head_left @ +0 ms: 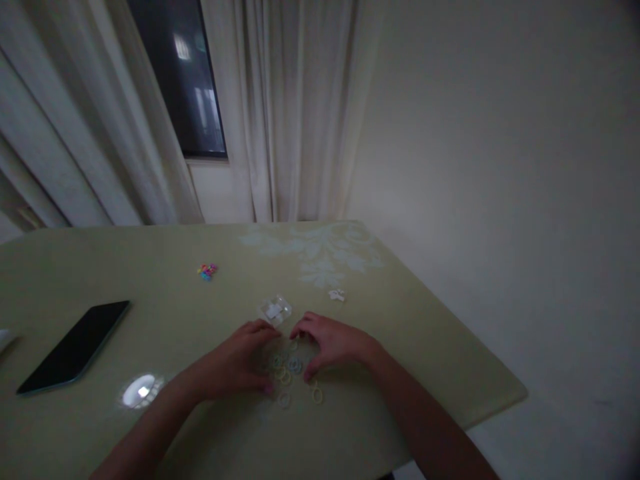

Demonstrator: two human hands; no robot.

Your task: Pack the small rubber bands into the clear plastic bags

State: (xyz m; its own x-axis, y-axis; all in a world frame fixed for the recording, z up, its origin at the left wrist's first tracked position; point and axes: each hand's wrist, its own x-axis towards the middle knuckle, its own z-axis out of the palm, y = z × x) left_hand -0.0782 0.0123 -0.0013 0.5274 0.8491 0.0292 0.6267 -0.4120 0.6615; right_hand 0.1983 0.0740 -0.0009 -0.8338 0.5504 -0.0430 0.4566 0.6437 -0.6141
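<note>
Several small thin rings (285,375), pale yellow, whitish and grey-blue, lie in a loose cluster on the table; they look like little hair ties, though their material is unclear. My left hand (240,365) curves around the cluster's left side, thumb and fingers apart. Facing it from the right is my right hand (337,343), also with a gap between thumb and fingers. A yellowish ring (317,395) lies just below my right thumb, and a whitish ring (284,400) sits nearer the front. Just beyond my fingertips stands a small clear plastic box (276,310) with something white in it.
A small heap of white pieces (337,295) lies beyond my right hand. Farther back is a pile of multicoloured bits (207,271). A black tablet (75,347) rests on the left of the pale table (150,267). Curtains (290,113) and a wall (490,167) stand behind.
</note>
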